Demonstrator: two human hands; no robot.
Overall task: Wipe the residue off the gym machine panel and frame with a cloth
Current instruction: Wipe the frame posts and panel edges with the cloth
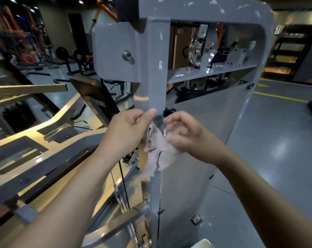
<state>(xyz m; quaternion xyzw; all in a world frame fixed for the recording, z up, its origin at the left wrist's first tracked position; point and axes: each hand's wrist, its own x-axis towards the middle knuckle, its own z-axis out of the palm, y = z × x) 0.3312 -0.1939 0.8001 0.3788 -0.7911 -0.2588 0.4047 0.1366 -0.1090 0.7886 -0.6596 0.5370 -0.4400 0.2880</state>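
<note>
Left hand (130, 129) pinches the cloth (157, 153) before the frame (157, 72), right hand (182, 131) curled beside (its hold unclear); a slack pinch could drop it.

Right hand (183, 133) blurred beside the grip, we can't confirm contact; cloth (158, 153) top hidden inside left hand (128, 129).

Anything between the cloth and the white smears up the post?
Nothing visible. The left hand grips the crumpled pale pink cloth low at the grey metal post; white smears sit above on its bare face.
</note>
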